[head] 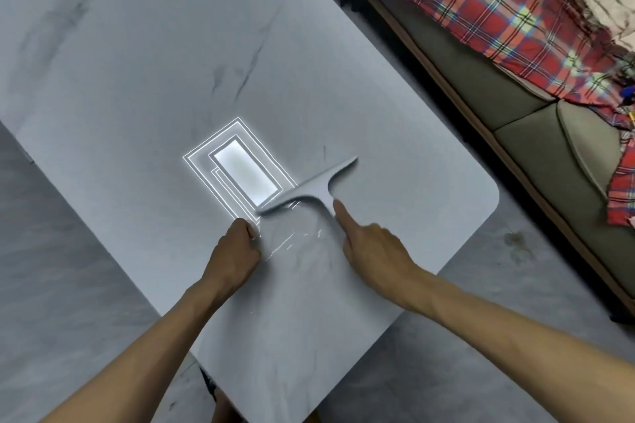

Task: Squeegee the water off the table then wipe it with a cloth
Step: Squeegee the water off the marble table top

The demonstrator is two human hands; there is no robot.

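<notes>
A white T-shaped squeegee lies blade-down on the grey marble table, near its right corner. My right hand grips the squeegee's handle, with the index finger stretched along it toward the blade. A thin film of water glints on the table just below the blade, between my hands. My left hand rests on the table left of the water with its fingers curled under and nothing visible in it. No cloth is in view.
A ceiling lamp's bright reflection shows on the tabletop just left of the blade. A sofa with a red plaid blanket runs along the right, past a narrow strip of floor. Grey floor surrounds the table.
</notes>
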